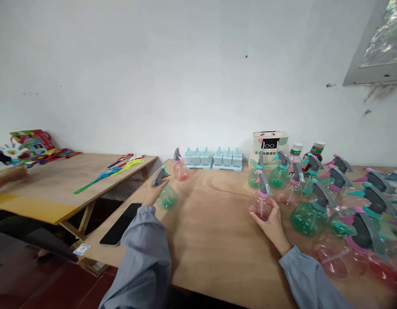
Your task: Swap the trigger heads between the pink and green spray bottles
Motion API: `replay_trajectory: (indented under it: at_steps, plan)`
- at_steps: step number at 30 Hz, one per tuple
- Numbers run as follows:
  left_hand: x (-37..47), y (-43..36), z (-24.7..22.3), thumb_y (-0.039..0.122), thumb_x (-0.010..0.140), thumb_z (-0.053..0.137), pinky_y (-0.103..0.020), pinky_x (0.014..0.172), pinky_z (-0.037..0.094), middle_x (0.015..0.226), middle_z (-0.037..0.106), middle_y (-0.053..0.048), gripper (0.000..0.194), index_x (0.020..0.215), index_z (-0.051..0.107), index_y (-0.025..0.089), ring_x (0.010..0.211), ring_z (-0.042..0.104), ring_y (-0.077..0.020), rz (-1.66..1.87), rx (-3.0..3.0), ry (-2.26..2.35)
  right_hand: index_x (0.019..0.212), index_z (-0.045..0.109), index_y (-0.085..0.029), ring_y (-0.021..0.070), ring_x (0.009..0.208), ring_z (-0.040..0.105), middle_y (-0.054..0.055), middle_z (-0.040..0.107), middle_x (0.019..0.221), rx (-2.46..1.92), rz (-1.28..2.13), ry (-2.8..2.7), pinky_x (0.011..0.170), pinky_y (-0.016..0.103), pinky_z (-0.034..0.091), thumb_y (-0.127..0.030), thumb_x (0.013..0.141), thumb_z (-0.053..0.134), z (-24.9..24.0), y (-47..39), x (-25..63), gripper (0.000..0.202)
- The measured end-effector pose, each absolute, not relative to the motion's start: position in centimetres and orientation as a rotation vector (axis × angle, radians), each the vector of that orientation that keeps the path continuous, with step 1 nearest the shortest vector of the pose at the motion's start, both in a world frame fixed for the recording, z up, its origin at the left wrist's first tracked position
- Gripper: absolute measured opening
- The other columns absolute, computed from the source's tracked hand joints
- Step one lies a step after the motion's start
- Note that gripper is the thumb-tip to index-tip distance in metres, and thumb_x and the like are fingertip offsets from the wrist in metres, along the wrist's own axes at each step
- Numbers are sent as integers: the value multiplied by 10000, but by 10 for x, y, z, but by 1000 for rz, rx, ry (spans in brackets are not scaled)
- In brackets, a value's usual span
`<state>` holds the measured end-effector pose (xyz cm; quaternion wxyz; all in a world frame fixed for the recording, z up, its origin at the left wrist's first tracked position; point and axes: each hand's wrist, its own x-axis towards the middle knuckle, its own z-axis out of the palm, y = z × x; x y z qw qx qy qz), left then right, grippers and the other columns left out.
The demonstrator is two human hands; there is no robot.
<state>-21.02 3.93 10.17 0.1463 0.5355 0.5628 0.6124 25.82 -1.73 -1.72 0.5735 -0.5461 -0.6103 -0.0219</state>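
On the left of the wooden table, my left hand (153, 192) is closed round the grey and teal spray head of a green spray bottle (167, 197), which leans to one side. My right hand (272, 223) grips the round body of a pink spray bottle (260, 206) from its right and lower side; this one stands upright. Behind my left hand is another pink spray bottle (181, 171). Several green and pink spray bottles crowd the table's right side, among them a large green one (309, 221) near my right hand.
A black phone (121, 224) lies by the table's left edge. Light-blue moulds (227, 159), a paper bag (267, 148) and capped bottles (317, 151) stand along the wall. On the left table (73, 171), another person's hand is near colourful items.
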Motion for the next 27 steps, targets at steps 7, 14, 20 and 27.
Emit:
replay_trajectory:
  at_steps: [7,14,20,27]
  plan:
    - [-214,101,101,402,665,749,-441,964,542,902,754,-90,336,879,703,146,955,698,-273,1925,1523,1649,1405,349,-82,361,1157,537,225,531,1235,-1286,-52,-1441,982,536,454,-773,724,620,-18,-17,258,1007]
    - [-210,131,98,405,689,730,-379,928,544,899,744,-79,313,864,690,148,940,682,-238,1900,1583,1634,1421,323,-83,364,1196,528,233,511,1279,-1280,-13,-1453,1007,536,450,-731,733,653,-20,-18,258,1001]
    - [-211,132,99,438,675,756,-407,913,534,902,717,-84,357,868,663,153,931,671,-258,1891,1593,1653,1420,325,-94,360,1198,519,221,510,1269,-1290,-17,-1457,990,532,457,-713,738,662,-19,-18,257,981]
    - [-207,106,102,467,586,848,-505,1086,397,1334,527,-194,902,1316,425,149,1262,526,-334,2024,1458,1827,1365,376,-106,350,1133,537,208,533,1210,-1318,-9,-1444,946,522,464,-770,680,670,-18,-25,255,998]
